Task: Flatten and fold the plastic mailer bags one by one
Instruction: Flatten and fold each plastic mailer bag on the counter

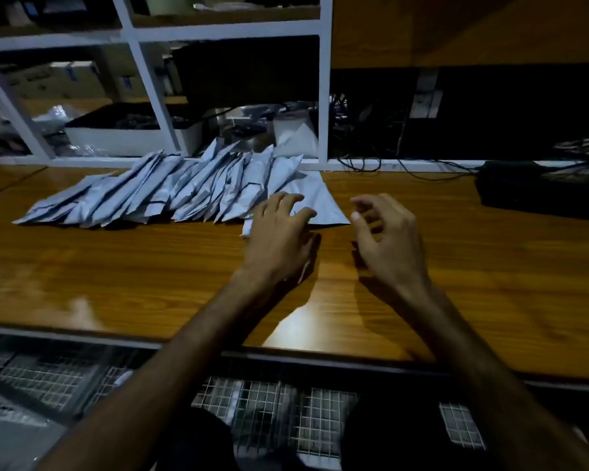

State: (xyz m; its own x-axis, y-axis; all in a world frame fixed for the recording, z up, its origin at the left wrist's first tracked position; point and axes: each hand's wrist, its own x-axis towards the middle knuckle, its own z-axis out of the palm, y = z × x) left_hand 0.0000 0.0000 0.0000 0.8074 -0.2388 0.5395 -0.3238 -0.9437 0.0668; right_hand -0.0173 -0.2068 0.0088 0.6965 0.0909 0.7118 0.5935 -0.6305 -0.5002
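A row of several folded grey plastic mailer bags leans in an overlapping line across the back of the wooden table. At the row's right end lies one flat mailer bag. My left hand rests on its near left corner with fingers spread and slightly bent. My right hand hovers just right of the bag's near right corner, fingers loosely curled, holding nothing.
A white shelf frame stands behind the table with boxes, a white tray and cables. A dark object sits at the table's right rear. Wire mesh baskets lie below the front edge.
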